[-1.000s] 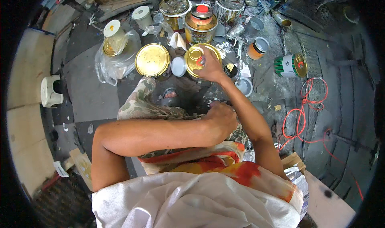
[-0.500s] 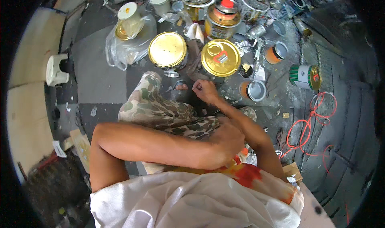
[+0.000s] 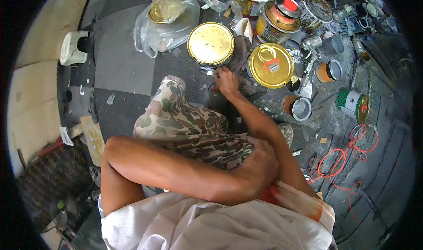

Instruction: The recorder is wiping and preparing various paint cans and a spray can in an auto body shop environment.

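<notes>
My right hand reaches forward with bent fingers to a small round metal lid, its fingertips at the lid's right edge. The lid lies against the foot of a large can with a gold lid. To the right of that hand stands another gold-topped can with a red handle piece, and a dark cloth lies crumpled between the two cans. My left hand is curled close to my right forearm, above my camouflage trousers. Its fingertips are hidden, and so is anything inside them.
Small cups of grey paint and a green striped can stand on the right. Red tubing loops over the floor. At the back are more cans and a clear plastic bag. A white stool stands far left.
My right hand has moved forward and left to the small metal lid. My left hand stays curled by my right forearm. The view has shifted, so the cans appear higher and farther right.
</notes>
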A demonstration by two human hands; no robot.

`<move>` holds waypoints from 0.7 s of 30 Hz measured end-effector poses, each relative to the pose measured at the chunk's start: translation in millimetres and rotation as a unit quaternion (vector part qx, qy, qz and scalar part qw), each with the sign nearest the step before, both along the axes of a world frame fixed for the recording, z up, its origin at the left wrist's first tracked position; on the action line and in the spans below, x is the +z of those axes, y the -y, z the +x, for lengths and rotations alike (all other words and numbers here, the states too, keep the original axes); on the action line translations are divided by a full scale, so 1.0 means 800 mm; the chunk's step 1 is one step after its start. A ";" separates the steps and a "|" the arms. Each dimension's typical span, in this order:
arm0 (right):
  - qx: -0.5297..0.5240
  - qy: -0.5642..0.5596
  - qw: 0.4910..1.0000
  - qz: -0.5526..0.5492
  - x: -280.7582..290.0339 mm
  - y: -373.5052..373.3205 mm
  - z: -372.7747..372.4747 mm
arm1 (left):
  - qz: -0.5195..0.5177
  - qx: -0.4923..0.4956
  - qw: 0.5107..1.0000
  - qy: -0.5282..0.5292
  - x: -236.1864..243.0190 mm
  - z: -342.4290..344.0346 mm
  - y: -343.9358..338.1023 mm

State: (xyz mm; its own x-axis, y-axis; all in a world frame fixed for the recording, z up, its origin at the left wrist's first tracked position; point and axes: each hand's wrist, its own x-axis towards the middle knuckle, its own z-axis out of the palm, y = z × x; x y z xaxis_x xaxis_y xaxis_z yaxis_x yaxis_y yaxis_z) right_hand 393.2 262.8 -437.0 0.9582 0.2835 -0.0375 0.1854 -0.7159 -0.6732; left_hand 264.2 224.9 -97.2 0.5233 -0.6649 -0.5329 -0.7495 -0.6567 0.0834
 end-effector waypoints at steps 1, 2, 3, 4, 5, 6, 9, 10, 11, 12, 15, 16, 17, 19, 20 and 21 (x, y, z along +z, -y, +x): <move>0.014 0.010 1.000 0.000 -0.003 0.001 -0.001 | -0.003 -0.007 1.000 -0.013 0.003 0.002 0.000; 0.028 0.022 0.999 0.000 -0.005 0.002 0.000 | -0.006 -0.014 1.000 -0.025 0.005 0.005 -0.001; 0.025 0.025 0.999 -0.001 -0.008 0.004 -0.001 | -0.006 -0.017 1.000 -0.023 0.005 0.007 -0.001; 0.050 0.024 0.998 0.013 -0.010 0.007 -0.003 | -0.017 -0.019 0.999 -0.040 0.004 0.008 0.000; 0.076 0.024 0.996 0.027 -0.010 0.010 -0.004 | -0.027 -0.021 0.998 -0.058 0.003 0.009 0.001; 0.071 0.025 0.997 0.024 -0.010 0.013 -0.003 | -0.029 -0.027 0.998 -0.057 -0.001 0.007 0.002; 0.113 0.106 0.988 0.013 0.005 0.026 -0.003 | -0.049 -0.025 0.998 -0.008 -0.008 0.007 0.001; 0.141 0.149 0.979 0.014 0.018 0.034 -0.006 | -0.060 -0.011 0.997 -0.052 -0.008 0.014 -0.001; 0.167 0.193 0.967 0.013 0.041 0.049 -0.008 | -0.072 0.000 0.993 -0.094 -0.007 0.018 -0.001; 0.162 0.197 0.967 0.010 0.067 0.059 -0.009 | -0.073 -0.007 0.993 -0.091 -0.007 0.017 -0.003; 0.193 0.278 0.939 0.057 0.150 0.106 -0.019 | -0.115 0.058 0.989 -0.065 -0.009 0.016 -0.012; 0.177 0.269 0.945 0.054 0.170 0.146 -0.026 | -0.095 0.013 0.993 -0.068 -0.015 0.022 -0.008; 0.162 0.267 0.948 0.061 0.195 0.181 -0.026 | -0.064 -0.028 0.996 -0.063 -0.013 0.027 -0.004; 0.107 0.215 0.970 0.048 0.239 0.248 -0.019 | -0.049 -0.072 0.995 -0.049 -0.008 0.034 -0.003; 0.066 0.207 0.975 0.042 0.256 0.281 -0.014 | -0.031 -0.106 0.993 -0.040 -0.008 0.037 -0.002; 0.023 0.199 0.979 0.036 0.269 0.313 -0.004 | -0.031 -0.112 0.993 -0.038 -0.010 0.041 -0.001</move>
